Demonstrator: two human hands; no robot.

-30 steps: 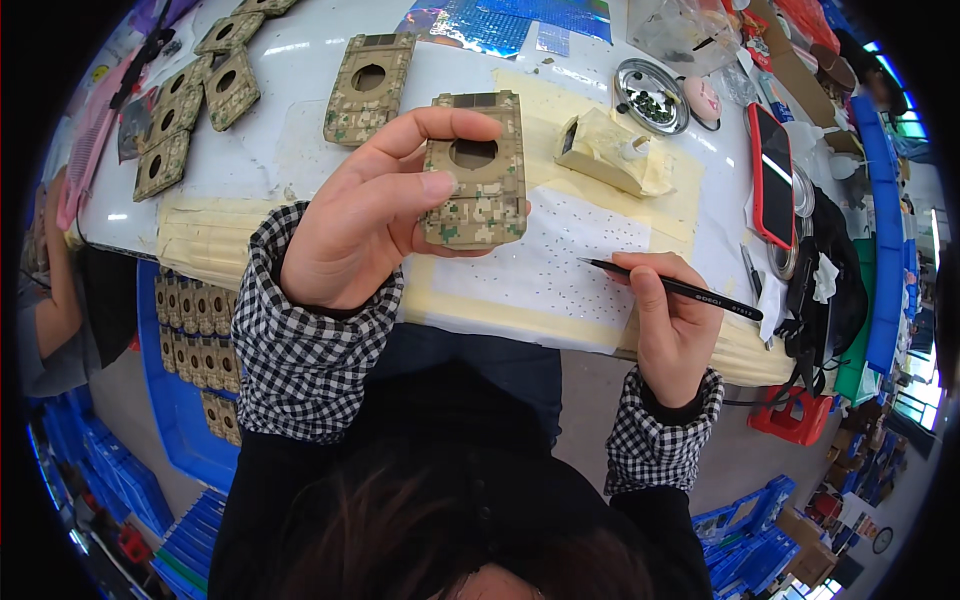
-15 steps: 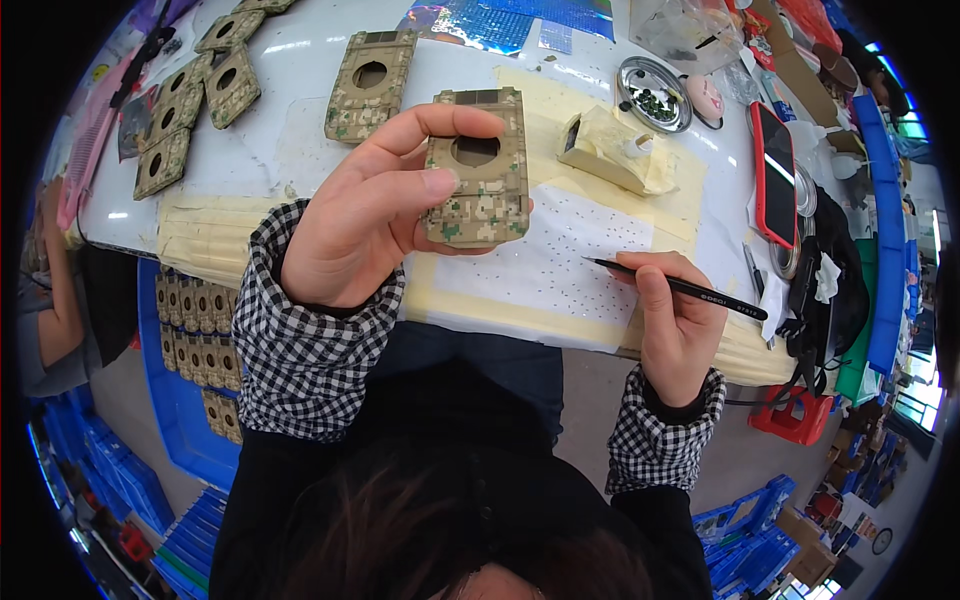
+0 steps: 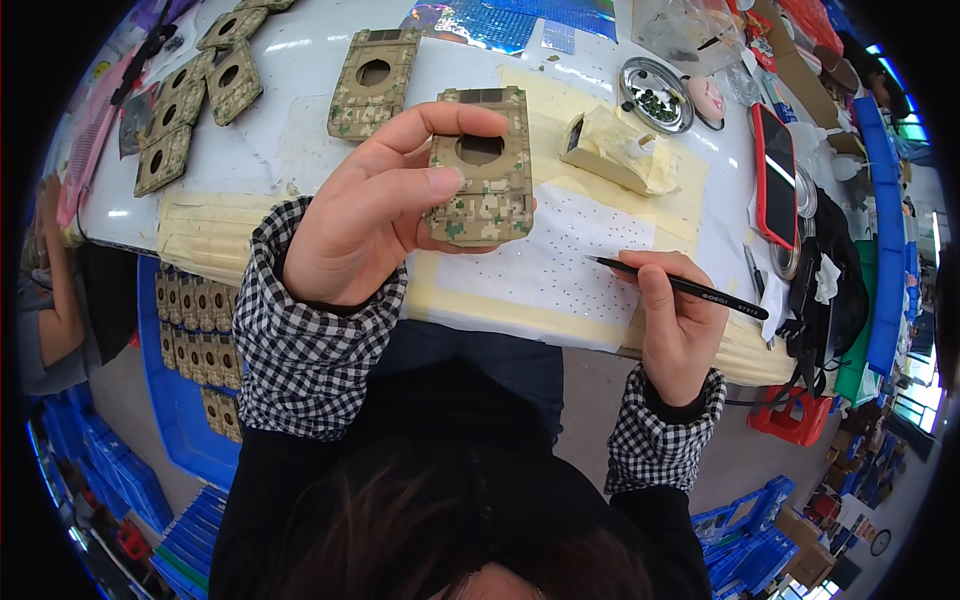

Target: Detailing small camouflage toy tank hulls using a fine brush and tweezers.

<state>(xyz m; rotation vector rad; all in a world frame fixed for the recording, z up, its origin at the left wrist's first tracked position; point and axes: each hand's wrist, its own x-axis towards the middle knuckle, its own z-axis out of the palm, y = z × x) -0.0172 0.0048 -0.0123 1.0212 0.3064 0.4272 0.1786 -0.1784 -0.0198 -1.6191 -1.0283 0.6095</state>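
Raised over the table, a camouflage-patterned model tank hull (image 3: 482, 205) with a round hole is gripped by my left hand (image 3: 365, 200), thumb near the hole and index finger across the top. Between the fingers of my right hand (image 3: 675, 315) are black tweezers (image 3: 690, 287), their fine tip pointing left over a white sheet (image 3: 560, 290) dotted with many tiny specks. Whether the tip pinches anything is too small to tell. Behind the sheet stands a small block wrapped in yellow tape (image 3: 615, 155), and past it a round clear dish (image 3: 655, 97) with small dark green bits.
More camouflage hulls lie at the far left, and one hull (image 3: 372, 85) is just beyond my left hand. A blue crate (image 3: 160, 370) of hulls stands below the table's left edge. On the right lie a red-cased phone (image 3: 773, 175) and cables. Another person's arm (image 3: 60, 280) is at far left.
The hull in my left hand has shifted very slightly right. The tweezers in my right hand have stayed nearly in place, their tip still over the dotted sheet.
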